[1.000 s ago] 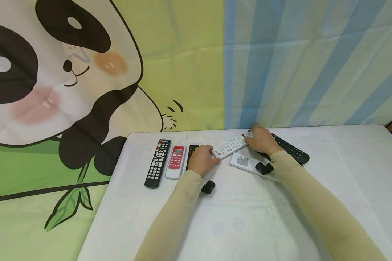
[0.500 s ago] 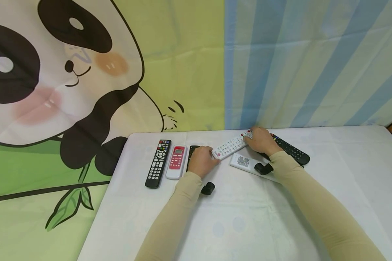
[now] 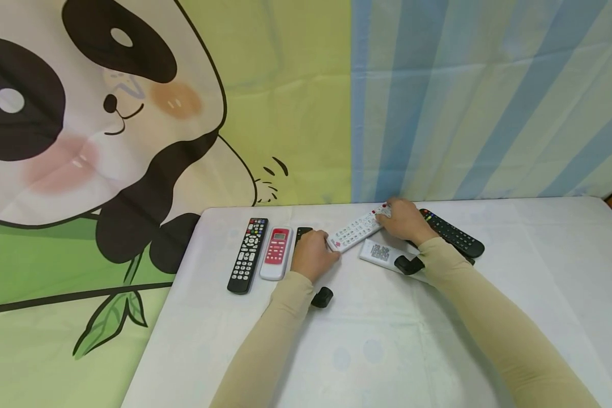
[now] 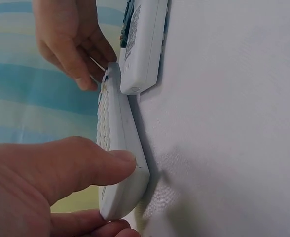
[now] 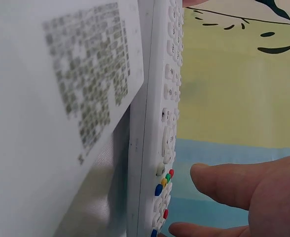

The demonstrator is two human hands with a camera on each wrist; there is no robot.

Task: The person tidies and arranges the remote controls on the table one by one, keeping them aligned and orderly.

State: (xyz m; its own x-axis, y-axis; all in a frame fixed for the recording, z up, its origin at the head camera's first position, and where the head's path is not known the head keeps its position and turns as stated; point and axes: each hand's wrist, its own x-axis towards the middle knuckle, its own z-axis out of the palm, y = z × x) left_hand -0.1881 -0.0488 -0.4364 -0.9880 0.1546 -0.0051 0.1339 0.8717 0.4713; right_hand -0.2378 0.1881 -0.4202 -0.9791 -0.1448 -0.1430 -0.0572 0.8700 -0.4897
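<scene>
White remote, buttons up, at the table's far side.
Head: left hand at its left end, right hand at its right. Left wrist: thumb and fingers pinch it; probably light, stiff plastic, best held by its edges. Right wrist: thumb looks clear, grip unclear.
</scene>
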